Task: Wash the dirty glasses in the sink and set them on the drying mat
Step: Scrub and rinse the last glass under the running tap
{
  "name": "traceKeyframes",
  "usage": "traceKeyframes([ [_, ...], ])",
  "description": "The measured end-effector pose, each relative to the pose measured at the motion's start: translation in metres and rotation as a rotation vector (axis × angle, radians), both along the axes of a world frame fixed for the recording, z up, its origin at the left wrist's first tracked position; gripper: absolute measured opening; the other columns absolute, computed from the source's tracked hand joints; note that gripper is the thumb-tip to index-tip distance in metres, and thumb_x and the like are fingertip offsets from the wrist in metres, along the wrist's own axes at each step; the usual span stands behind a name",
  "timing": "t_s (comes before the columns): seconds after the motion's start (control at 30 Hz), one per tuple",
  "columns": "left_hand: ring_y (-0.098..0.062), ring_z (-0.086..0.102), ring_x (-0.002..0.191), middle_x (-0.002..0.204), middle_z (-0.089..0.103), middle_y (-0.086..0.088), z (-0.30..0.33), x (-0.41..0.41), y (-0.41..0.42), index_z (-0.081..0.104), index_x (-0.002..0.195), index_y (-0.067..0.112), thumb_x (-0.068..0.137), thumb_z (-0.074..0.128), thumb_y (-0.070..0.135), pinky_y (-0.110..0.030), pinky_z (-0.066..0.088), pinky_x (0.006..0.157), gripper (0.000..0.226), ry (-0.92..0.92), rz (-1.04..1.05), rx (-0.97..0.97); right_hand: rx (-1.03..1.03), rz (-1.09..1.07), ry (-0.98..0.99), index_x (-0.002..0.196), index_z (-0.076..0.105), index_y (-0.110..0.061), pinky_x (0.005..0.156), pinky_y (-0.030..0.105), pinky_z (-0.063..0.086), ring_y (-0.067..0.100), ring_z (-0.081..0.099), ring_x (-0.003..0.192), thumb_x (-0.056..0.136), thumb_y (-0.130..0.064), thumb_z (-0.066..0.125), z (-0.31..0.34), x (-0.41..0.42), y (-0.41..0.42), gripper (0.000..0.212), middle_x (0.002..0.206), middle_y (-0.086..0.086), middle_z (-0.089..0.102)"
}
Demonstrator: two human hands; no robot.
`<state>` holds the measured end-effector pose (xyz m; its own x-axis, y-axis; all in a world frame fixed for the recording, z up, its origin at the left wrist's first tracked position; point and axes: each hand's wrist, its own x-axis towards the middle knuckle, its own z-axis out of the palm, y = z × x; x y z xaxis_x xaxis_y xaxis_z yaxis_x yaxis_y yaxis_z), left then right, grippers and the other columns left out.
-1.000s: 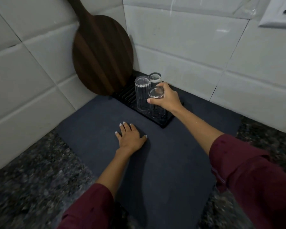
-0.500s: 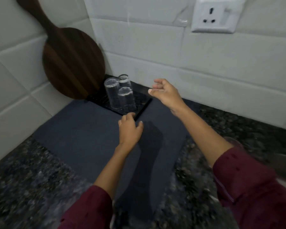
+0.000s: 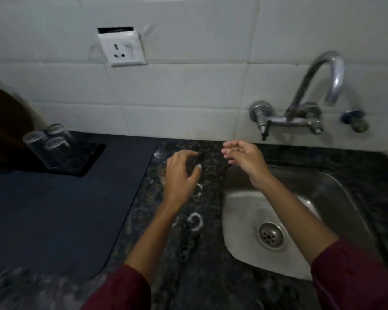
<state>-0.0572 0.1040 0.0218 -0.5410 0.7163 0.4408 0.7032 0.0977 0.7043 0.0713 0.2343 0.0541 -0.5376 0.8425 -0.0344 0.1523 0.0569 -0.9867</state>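
Note:
Three clear glasses (image 3: 51, 148) stand upside down on a black ribbed tray (image 3: 92, 153) at the back of the dark blue drying mat (image 3: 54, 211). My left hand (image 3: 180, 175) hovers over the granite counter between mat and sink, fingers curved and apart. A faint clear shape, maybe a glass (image 3: 161, 173), shows at its left edge; whether the hand touches it is unclear. My right hand (image 3: 244, 159) is held over the back left corner of the steel sink (image 3: 323, 193), fingers spread, holding nothing. No glass shows in the sink basin.
A curved steel tap (image 3: 314, 92) with two valves is fixed to the tiled wall above the sink. White soapy rings (image 3: 195, 221) mark the granite counter. A wall socket (image 3: 121, 49) sits above the counter, and a dark wooden board (image 3: 2, 121) leans at the far left.
My right hand let go of the glass on the tray and both hands moved right, from the mat to the counter and sink. My view swung right, bringing the sink and tap in.

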Motion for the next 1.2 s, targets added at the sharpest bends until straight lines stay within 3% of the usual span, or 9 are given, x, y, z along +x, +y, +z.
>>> traceKeyframes([
  [0.07,-0.033,0.035,0.131,0.137,0.044,-0.016,-0.019,0.015,0.005,0.056,0.124,0.009,0.08,0.065,0.026,-0.04,0.028,0.106,0.047,0.02,0.168,-0.016,-0.017,-0.027,-0.034,0.095,0.063,-0.012,0.066,0.022,0.047,0.011,0.059,0.07,0.087,-0.004,0.058,-0.011,0.023,0.005,0.012,0.092,0.01,0.066],
  [0.17,-0.037,0.018,0.142,0.152,0.019,-0.022,-0.044,0.017,0.0,0.03,0.144,0.002,0.078,0.076,0.023,-0.051,0.02,0.115,0.082,-0.206,0.433,-0.019,-0.034,-0.01,-0.07,0.098,0.063,-0.01,0.064,0.019,0.047,0.01,0.058,0.07,0.088,-0.003,0.057,-0.026,0.039,0.006,0.013,0.092,0.01,0.065],
  [0.33,-0.029,0.035,0.139,0.154,0.03,-0.017,-0.068,-0.004,0.008,0.004,0.152,0.011,0.069,0.085,0.016,-0.045,0.033,0.113,0.116,-0.635,0.412,0.009,-0.011,-0.01,-0.096,0.095,0.061,-0.013,0.069,0.026,0.049,0.018,0.059,0.076,0.088,-0.004,0.057,-0.04,0.037,0.007,0.013,0.089,0.009,0.064],
  [0.43,-0.03,0.046,0.131,0.146,0.042,-0.017,-0.079,-0.012,0.02,0.013,0.15,0.01,0.071,0.083,0.014,-0.043,0.039,0.109,0.106,-0.759,0.489,0.008,0.026,-0.073,-0.135,0.088,0.06,-0.023,0.081,0.041,0.052,0.023,0.061,0.081,0.087,-0.008,0.057,-0.049,0.035,0.015,0.015,0.077,-0.002,0.063],
  [0.5,-0.032,0.056,0.119,0.132,0.056,-0.017,-0.087,-0.02,0.024,0.035,0.138,0.007,0.071,0.083,0.017,-0.042,0.047,0.1,0.083,-0.786,0.527,0.006,0.078,-0.132,-0.166,0.093,0.061,-0.021,0.087,0.044,0.053,0.023,0.064,0.085,0.086,-0.01,0.057,-0.053,0.038,0.02,0.014,0.079,-0.004,0.064],
  [0.6,-0.03,0.063,0.103,0.112,0.064,-0.015,-0.084,-0.021,0.027,0.053,0.114,0.003,0.072,0.083,0.022,-0.031,0.049,0.083,0.055,-0.694,0.56,-0.073,0.201,-0.208,-0.278,0.109,0.06,-0.013,0.086,0.031,0.049,0.024,0.064,0.095,0.088,-0.013,0.055,-0.054,0.045,0.031,0.021,0.095,0.005,0.069],
  [0.77,-0.024,0.064,0.096,0.106,0.068,-0.011,-0.052,-0.009,0.054,0.06,0.106,0.009,0.068,0.086,0.027,-0.031,0.049,0.082,0.05,-0.515,0.375,-0.091,0.388,-0.317,-0.494,0.128,0.044,-0.006,0.086,0.036,0.044,0.033,0.057,0.111,0.093,-0.024,0.05,-0.034,0.043,0.064,0.04,0.119,0.016,0.061],
  [0.87,-0.016,0.064,0.087,0.098,0.068,-0.003,-0.026,0.004,0.078,0.061,0.104,0.015,0.063,0.089,0.028,-0.028,0.051,0.08,0.052,-0.47,0.189,-0.031,0.491,-0.331,-0.556,0.131,0.036,-0.007,0.08,0.04,0.045,0.038,0.058,0.106,0.095,-0.027,0.049,-0.014,0.036,0.082,0.043,0.116,0.02,0.06],
  [1.2,-0.018,0.068,0.092,0.1,0.071,-0.002,-0.003,0.03,0.119,0.066,0.105,0.016,0.06,0.088,0.03,-0.036,0.056,0.082,0.052,-0.62,-0.049,-0.069,0.845,-0.227,-0.885,0.141,0.024,-0.004,0.073,0.045,0.048,0.041,0.062,0.095,0.095,-0.006,0.035,-0.003,0.02,0.099,0.046,0.106,0.023,0.065],
])
